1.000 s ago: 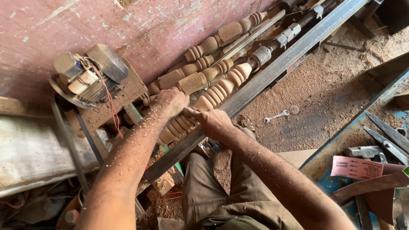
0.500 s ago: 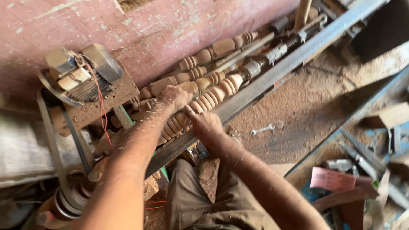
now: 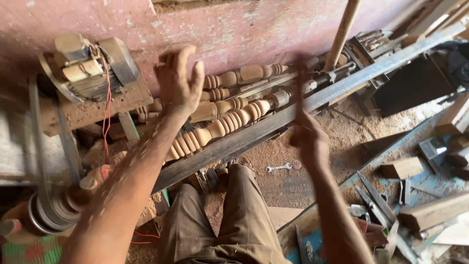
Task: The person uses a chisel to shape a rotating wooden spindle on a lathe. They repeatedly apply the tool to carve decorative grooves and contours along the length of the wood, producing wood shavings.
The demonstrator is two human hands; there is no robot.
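Left hand: the left hand (image 3: 178,80) was lifted off the work with fingers spread and nothing in it, hovering above the headstock end of the lathe, just beside the motor (image 3: 90,68).
Right hand: the right hand (image 3: 308,139) was clenched round a dark, slim turning tool (image 3: 299,90), held upright and clear of the wood (blurred, so its tip could not be made out).
Workpiece: the turned spindle (image 3: 222,127) lay along the lathe, parallel to the steel rail (image 3: 312,102) that served as the tool rest; it seemed mounted between centres, which would explain its slant.
Spares: more turned spindles (image 3: 244,76) lay behind it against the pink wall (image 3: 234,29), out of the tool's way.
Drive: a belt (image 3: 41,146) ran from the motor down to a pulley at the lower left edge.
Floor: a small spanner (image 3: 278,167) lay in sawdust near the person's knee.
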